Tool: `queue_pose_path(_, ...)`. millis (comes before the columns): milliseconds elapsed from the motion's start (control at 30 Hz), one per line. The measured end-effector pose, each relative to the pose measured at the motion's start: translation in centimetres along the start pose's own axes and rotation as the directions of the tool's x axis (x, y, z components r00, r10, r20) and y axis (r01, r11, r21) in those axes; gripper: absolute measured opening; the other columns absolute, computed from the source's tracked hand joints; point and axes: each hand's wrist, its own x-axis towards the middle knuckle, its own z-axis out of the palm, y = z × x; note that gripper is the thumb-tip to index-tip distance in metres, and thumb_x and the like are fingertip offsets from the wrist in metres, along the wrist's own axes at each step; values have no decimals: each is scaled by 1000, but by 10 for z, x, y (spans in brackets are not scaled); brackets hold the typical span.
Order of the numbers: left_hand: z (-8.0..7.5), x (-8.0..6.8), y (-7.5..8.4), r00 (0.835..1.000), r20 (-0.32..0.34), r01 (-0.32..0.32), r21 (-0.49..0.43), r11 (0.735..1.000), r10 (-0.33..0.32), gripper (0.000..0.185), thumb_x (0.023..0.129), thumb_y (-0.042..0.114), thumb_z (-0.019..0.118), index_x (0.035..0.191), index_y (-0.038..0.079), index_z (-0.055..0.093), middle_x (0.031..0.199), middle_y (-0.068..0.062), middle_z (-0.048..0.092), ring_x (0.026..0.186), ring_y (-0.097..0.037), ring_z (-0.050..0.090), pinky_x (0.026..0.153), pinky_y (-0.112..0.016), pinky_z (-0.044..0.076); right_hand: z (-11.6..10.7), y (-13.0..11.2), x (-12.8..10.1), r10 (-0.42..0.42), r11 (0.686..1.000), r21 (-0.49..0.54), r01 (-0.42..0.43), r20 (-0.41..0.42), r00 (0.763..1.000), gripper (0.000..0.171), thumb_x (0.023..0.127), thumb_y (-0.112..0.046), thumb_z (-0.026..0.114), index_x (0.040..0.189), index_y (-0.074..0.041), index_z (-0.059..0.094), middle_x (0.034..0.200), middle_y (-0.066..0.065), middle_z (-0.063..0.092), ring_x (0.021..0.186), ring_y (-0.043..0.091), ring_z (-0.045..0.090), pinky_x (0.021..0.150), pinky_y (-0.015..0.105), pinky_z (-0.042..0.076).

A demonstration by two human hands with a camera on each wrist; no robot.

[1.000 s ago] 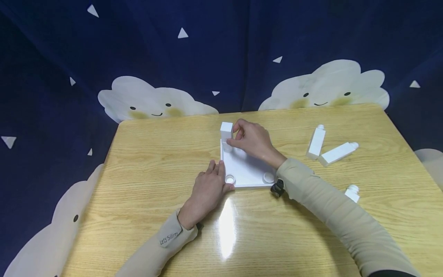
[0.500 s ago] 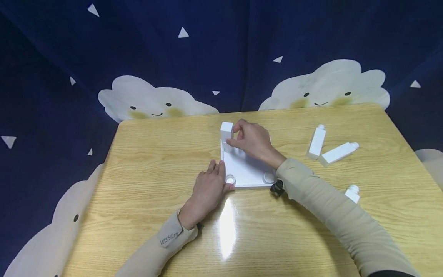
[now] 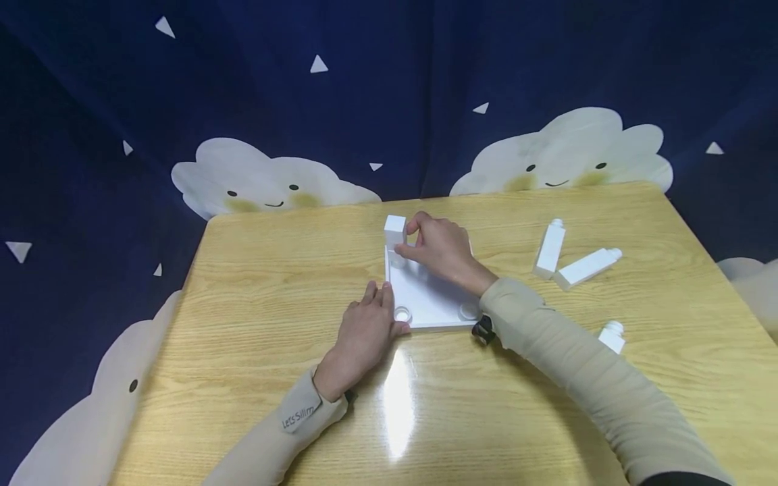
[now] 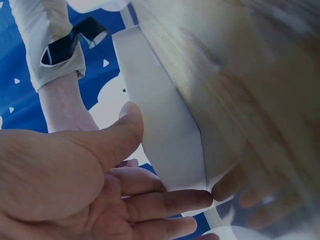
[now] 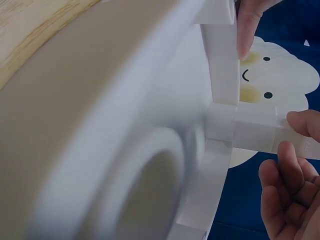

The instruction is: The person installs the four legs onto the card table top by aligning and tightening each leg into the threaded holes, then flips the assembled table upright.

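Note:
A white square toy tabletop (image 3: 428,297) lies on the wooden table with its rimmed underside up. Round sockets show at its near corners, one of them the near-left socket (image 3: 402,314). At its far-left corner a white square toy table leg (image 3: 395,231) stands upright, its lower end at the board. My right hand (image 3: 444,250) pinches this leg between thumb and fingers; the right wrist view shows the leg (image 5: 255,127) from the side. My left hand (image 3: 366,331) braces the near-left corner, straight fingers along the left edge and thumb at the near edge.
To the right on the wooden table (image 3: 273,270) lie two white legs with threaded ends, an upper leg (image 3: 550,248) and a slanted leg (image 3: 588,268). A third leg (image 3: 612,336) is partly behind the right sleeve. A dark blue cloud-patterned curtain (image 3: 365,88) hangs behind the table.
The head view has shifted slightly, moving the scene a little to the left. Both hands, the tabletop and the pinched leg keep nearly the same places.

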Motion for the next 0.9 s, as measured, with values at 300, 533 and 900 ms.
queue_pose_path(300,0,-1,1,1000,-7,-16,29,999,16,85,89,50,65,142,-14,45,136,-25,58,133,-42,48,86,-52,55,-6,-3,-5,-12,997,-73,15,35,999,40,88,-41,76,115,-13,69,70,-3,62,61,16,56,59,38,43)
queue_pose_path(533,-1,0,2,1000,27,-5,57,998,4,85,91,51,63,144,-12,43,136,-24,58,134,-40,48,88,-50,54,-25,-6,-19,-37,993,-105,46,94,995,44,91,-37,72,128,-14,68,72,-5,63,61,14,57,57,36,44)
queue_pose_path(900,0,1,1,998,69,4,43,999,-7,87,93,53,60,147,-12,39,140,-26,53,134,-42,47,93,-53,52,-65,9,-60,-101,992,-64,108,99,990,37,91,-37,73,121,-14,71,75,-7,64,66,12,58,61,37,44)
